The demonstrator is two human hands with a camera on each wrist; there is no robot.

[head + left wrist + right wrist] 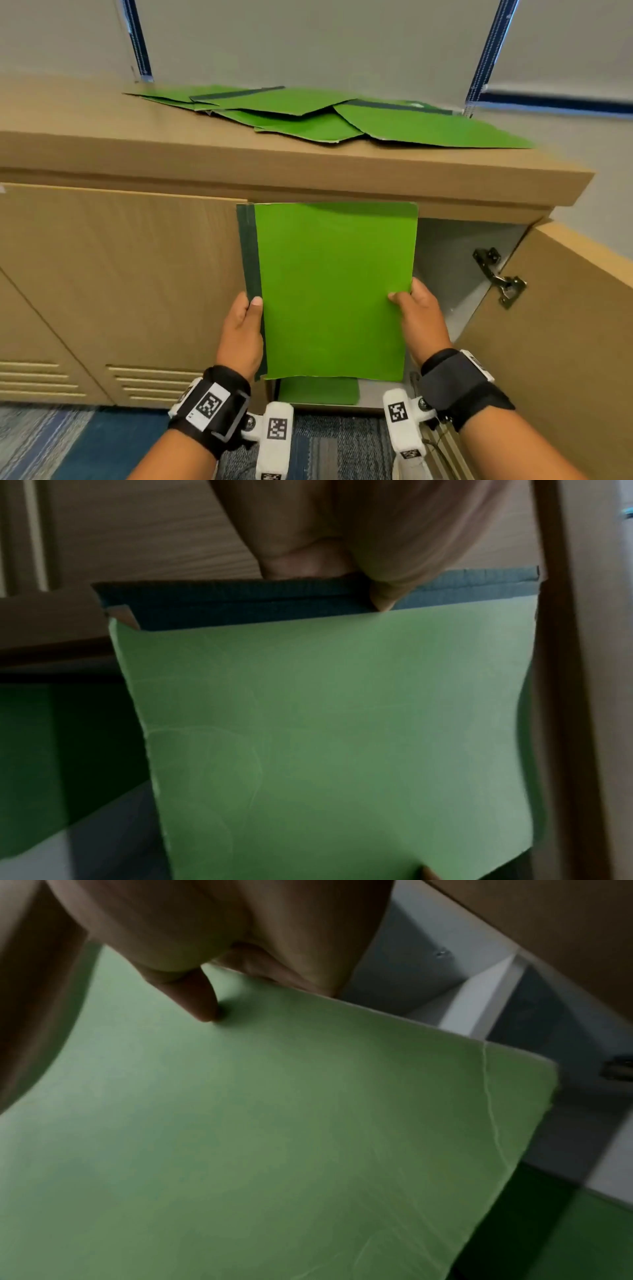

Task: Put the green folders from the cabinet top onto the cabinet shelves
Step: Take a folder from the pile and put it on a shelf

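I hold one green folder [332, 291] with a dark green spine flat in front of the open cabinet compartment [452, 260]. My left hand [245, 322] pinches its spine edge, thumb on top. My right hand [416, 308] pinches the opposite long edge, thumb on the cover. The wrist views show the folder [325, 737] [257, 1137] close up with each thumb pressed on it. Several more green folders [325, 113] lie in a loose, overlapping pile on the cabinet top [137, 147]. Another green folder [318, 390] lies on the lower shelf beneath the held one.
The right cabinet door [548, 342] stands open on a metal hinge [500, 277]. The left door [120, 274] is closed. A grey inner wall shows inside the compartment. Blue patterned carpet [102, 442] covers the floor below.
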